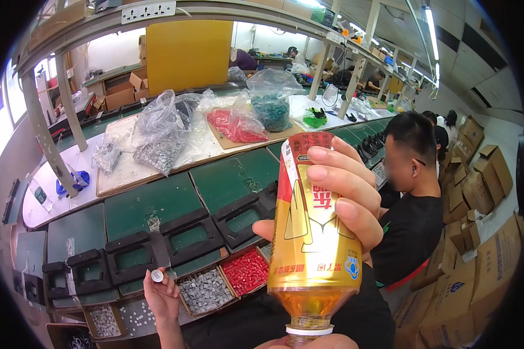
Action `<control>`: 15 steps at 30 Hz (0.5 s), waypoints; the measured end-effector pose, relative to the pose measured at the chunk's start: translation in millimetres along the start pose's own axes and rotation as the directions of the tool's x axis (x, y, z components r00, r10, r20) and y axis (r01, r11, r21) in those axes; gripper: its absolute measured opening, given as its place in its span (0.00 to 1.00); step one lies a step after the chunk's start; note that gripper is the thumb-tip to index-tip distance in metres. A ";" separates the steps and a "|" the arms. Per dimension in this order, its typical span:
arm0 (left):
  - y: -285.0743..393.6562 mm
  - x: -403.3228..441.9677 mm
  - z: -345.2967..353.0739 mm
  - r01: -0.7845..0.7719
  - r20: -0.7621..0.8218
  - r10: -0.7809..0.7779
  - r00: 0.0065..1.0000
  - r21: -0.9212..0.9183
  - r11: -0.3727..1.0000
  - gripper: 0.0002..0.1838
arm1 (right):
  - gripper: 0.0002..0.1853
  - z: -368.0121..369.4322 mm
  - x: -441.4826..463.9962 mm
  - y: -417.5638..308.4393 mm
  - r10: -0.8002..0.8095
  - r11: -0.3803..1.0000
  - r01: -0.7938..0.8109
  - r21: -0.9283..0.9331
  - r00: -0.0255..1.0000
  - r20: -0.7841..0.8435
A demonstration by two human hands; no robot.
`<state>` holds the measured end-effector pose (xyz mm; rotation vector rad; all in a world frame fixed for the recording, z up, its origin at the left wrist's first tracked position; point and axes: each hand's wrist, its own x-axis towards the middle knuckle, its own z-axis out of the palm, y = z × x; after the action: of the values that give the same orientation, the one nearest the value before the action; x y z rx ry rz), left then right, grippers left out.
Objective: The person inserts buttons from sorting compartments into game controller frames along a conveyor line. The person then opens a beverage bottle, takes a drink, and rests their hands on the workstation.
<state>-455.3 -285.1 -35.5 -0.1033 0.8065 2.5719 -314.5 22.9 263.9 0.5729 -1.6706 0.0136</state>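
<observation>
Close to the camera, my right hand (343,192) is wrapped round a gold and red labelled bottle (311,244). The bottle is tipped with its neck down, and amber liquid shows near the neck at the bottom edge of the view. My left hand (164,296), lower left, pinches a small round white cap (156,276). That hand is beside a box of small grey parts (206,291) and a box of small red parts (245,272). Skin shows at the bottom edge beside the bottle neck, too cropped to identify.
Black frames (131,257) line the green conveyor (151,203). Beyond are bags of grey (160,152), red (237,125) and teal parts (272,112). A person in black (413,221) sits at right, near stacked cartons (477,279). White discs (138,315) lie at lower left.
</observation>
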 end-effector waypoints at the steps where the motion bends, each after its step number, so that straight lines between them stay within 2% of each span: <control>1: 0.0 0.1 -0.2 0.001 0.001 -0.001 1.000 0.003 1.000 0.27 | 0.46 -1.4 -1.3 -0.5 0.001 1.000 -0.001 -0.022 1.000 0.005; 3: -1.1 0.1 -0.2 0.005 0.004 -0.005 1.000 0.007 1.000 0.27 | 0.51 -2.3 -5.8 -1.0 -0.004 0.997 0.005 -0.077 1.000 0.016; 6: -2.1 -1.2 4.4 0.007 0.015 -0.007 1.000 0.032 0.999 0.27 | 0.54 -8.8 -12.5 -3.6 0.023 0.998 -0.020 -0.065 0.999 0.043; 8: -4.3 -6.7 14.7 0.004 0.030 -0.006 1.000 0.077 0.997 0.27 | 0.47 -15.4 -18.2 -6.4 0.062 0.998 -0.061 -0.014 0.998 0.029; 9: -4.3 -8.9 17.5 0.000 0.043 -0.005 0.999 0.098 0.995 0.27 | 0.40 -16.9 -22.8 -8.3 0.083 0.996 -0.083 0.014 0.997 0.004; 10: -5.4 -10.0 19.4 -0.004 0.050 -0.002 0.999 0.119 0.993 0.27 | 0.39 -21.1 -25.6 -8.2 0.099 0.994 -0.099 0.037 0.995 0.007; 12: -7.2 -11.8 23.9 -0.014 0.061 0.004 0.998 0.163 0.986 0.28 | 0.36 -35.1 -33.6 -11.9 0.162 0.970 -0.177 0.169 0.982 0.097; 13: -6.5 -13.8 27.6 -0.045 0.140 0.019 0.990 0.189 0.981 0.26 | 0.34 -41.8 -37.9 -15.6 0.195 0.945 -0.230 0.235 0.967 0.161; 14: -6.3 -15.6 30.3 -0.117 0.180 0.065 0.982 0.297 0.948 0.25 | 0.37 -49.2 -39.7 -20.1 0.237 0.903 -0.305 0.302 0.941 0.241; 15: -6.4 -18.9 36.8 -0.187 0.224 0.102 0.969 0.397 0.899 0.23 | 0.40 -52.7 -54.9 -19.3 0.329 0.804 -0.452 0.386 0.879 0.345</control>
<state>-433.4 -267.2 -4.7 0.3516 1.3022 2.4279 -254.8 43.0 217.0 0.5795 -2.0397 0.6848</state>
